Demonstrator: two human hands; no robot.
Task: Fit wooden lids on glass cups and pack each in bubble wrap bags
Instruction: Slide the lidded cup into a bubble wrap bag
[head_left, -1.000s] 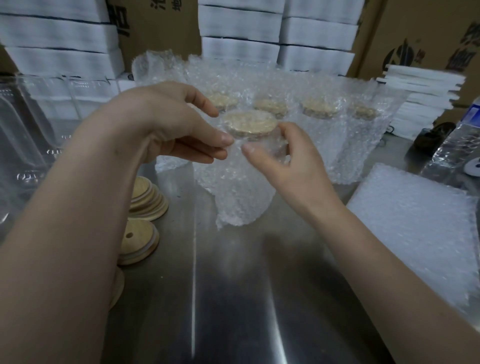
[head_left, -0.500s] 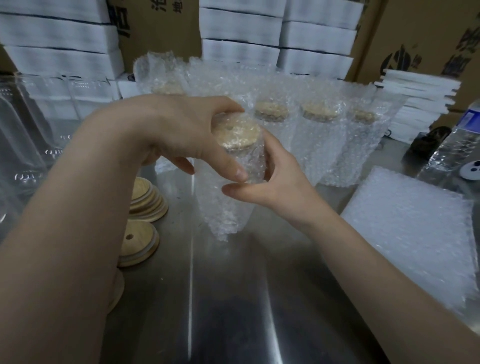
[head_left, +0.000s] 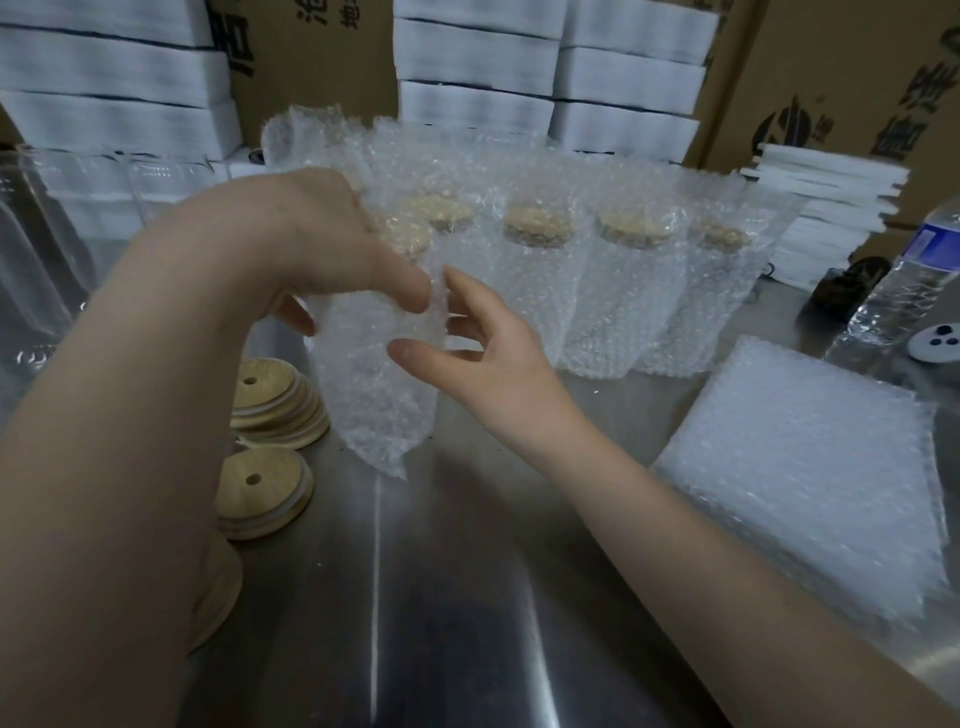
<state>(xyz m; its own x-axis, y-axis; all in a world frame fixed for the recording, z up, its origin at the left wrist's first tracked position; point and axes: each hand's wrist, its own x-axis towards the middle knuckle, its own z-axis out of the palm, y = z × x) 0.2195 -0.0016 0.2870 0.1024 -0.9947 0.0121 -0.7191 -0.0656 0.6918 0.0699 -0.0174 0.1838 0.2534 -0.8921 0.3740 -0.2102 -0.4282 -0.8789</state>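
My left hand grips the top of a glass cup packed in a bubble wrap bag. The bag hangs upright just above the steel table, at the left of centre. The cup's wooden lid shows faintly through the wrap beside my left fingers. To the bag's right is my right hand, fingers loosely spread, with thumb tip and index tip at the bag's side. Loose wooden lids with a small hole lie stacked left of the bag.
Several packed cups stand in a row behind. A pile of flat bubble bags lies at the right. Bare glass cups stand far left, a water bottle far right. White foam boxes and cartons line the back.
The bagged cup has shifted left and back, toward the row. My right hand has let go of its hold around the cup and drawn slightly right. My left hand keeps the top.
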